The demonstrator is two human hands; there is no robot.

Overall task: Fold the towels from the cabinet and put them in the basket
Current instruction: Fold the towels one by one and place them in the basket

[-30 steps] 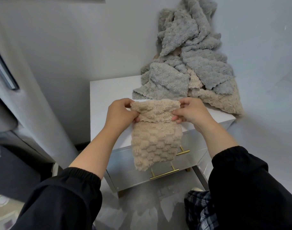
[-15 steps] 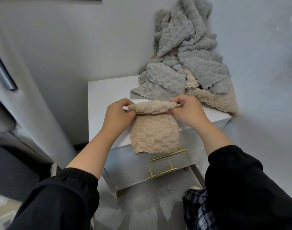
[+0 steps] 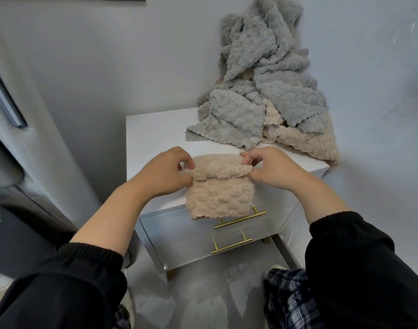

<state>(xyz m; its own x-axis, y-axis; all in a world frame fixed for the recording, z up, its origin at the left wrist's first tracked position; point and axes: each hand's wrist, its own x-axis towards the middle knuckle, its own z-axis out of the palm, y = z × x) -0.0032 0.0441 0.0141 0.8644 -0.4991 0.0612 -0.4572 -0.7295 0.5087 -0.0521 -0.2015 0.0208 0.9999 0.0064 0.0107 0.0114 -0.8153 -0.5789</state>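
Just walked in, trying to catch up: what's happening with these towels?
A person is folding a beige towel on the cabinet. The left hand and right hand each pinch one end of its turned-over top edge, while its lower edge hangs over the cabinet's front. A heap of unfolded grey and beige towels sits behind.
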